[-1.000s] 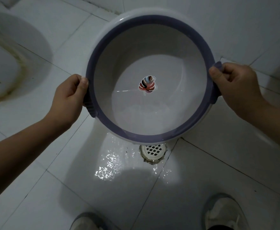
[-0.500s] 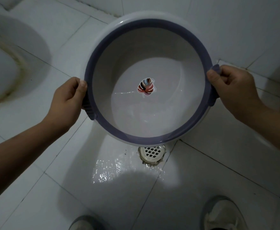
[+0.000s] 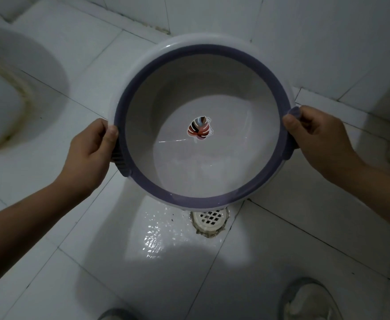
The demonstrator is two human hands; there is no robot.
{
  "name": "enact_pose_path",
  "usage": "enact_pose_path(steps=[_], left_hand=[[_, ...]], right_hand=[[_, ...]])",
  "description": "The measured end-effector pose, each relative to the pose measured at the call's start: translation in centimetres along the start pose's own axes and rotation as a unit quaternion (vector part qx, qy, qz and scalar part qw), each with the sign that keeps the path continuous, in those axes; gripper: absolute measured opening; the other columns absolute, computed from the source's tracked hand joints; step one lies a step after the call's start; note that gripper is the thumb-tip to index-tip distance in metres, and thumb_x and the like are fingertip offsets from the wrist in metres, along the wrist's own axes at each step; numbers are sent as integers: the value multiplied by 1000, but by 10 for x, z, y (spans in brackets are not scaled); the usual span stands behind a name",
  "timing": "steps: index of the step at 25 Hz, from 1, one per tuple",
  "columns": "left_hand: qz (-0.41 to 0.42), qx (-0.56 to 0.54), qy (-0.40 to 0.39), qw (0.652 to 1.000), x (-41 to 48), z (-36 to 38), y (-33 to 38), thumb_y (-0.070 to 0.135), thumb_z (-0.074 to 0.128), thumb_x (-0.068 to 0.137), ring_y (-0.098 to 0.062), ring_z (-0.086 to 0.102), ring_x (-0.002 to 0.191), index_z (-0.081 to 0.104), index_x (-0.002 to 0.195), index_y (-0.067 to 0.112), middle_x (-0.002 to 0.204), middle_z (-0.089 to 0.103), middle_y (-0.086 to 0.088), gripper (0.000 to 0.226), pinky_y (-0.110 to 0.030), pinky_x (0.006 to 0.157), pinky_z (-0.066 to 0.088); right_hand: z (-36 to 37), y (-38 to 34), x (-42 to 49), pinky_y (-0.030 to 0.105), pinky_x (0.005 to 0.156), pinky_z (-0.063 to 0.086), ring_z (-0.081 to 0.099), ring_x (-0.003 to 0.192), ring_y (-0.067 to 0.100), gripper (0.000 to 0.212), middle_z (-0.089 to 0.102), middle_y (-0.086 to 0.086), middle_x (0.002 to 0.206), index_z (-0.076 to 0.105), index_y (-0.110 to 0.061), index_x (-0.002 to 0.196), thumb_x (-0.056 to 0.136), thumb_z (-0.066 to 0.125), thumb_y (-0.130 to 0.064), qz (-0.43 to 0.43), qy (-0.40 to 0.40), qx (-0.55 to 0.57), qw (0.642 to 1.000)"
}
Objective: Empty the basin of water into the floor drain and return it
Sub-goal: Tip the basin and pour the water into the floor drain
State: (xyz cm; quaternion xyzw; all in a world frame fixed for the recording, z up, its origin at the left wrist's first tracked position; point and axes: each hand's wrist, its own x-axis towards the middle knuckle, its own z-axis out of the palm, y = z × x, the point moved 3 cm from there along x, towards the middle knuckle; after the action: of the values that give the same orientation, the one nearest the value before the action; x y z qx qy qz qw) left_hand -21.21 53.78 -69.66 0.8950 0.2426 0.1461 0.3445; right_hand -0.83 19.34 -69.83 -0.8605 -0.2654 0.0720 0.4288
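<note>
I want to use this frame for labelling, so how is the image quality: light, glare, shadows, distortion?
Head view: dim and greyish overall; bright specular glare on the wet tile beside the floor drain; the basin casts a broad shadow on the floor; wide-angle lens bends the tile lines; both hands look reasonably sharp.

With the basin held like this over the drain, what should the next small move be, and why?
Probably tip the near rim a little lower. Both hands hold the basin by its side grips, a thin film of water seems left at the bottom, and the drain sits just below the near rim on wet floor.
</note>
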Motion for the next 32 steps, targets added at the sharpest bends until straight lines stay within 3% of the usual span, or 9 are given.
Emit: enact_pose_path(steps=[4,7,12,18,23,27,32], left_hand=[[17,12,-6,1000,0,1,0,37,35,104,3,53,68,51,87,15,74,53,6,32,-20,59,39],[21,12,-6,1000,0,0,1,35,35,104,-9,53,67,51,88,14,74,53,6,31,-20,59,39],[24,9,-16,1000,-1,-1,3,34,36,104,-15,53,68,52,88,9,74,54,-2,34,-25,60,42],[49,23,-21,998,1,-6,4,32,38,103,-14,51,66,50,84,11,71,53,-2,31,-24,58,39],[73,32,-47,996,1,-9,4,32,38,103,-32,56,69,50,84,9,73,57,-13,32,-36,60,45],[94,51,-58,993,-2,-11,6,32,38,102,-29,54,67,49,83,9,71,56,-11,31,-32,58,41],[124,77,-84,986,0,-16,9,31,39,103,-31,53,62,47,81,6,67,54,-15,34,-37,55,42]], right_hand=[[-2,2,-2,56,71,56,66,73,38,52,64,21,76,57,3,88,96,49,-47,9,-9,8,1000],[-2,1,-4,53,72,58,68,74,30,51,67,15,79,59,0,91,94,48,-49,5,-8,0,1000],[-4,0,-7,45,73,60,68,76,23,48,68,12,80,61,-1,92,93,49,-47,-6,-4,-10,1000],[-6,6,-16,5,68,51,67,79,-8,36,69,-8,86,63,-14,98,87,54,-47,18,-14,22,1000],[-8,10,-18,0,65,47,65,78,-13,30,68,-15,84,63,-21,95,85,56,-48,18,-4,19,1000],[-11,10,-24,-2,64,43,65,78,-14,28,70,-22,78,64,-22,94,87,57,-48,4,-3,20,1000],[-13,9,-28,-4,63,41,62,75,-19,23,66,-38,79,64,-21,90,85,61,-43,-4,-9,20,1000]])
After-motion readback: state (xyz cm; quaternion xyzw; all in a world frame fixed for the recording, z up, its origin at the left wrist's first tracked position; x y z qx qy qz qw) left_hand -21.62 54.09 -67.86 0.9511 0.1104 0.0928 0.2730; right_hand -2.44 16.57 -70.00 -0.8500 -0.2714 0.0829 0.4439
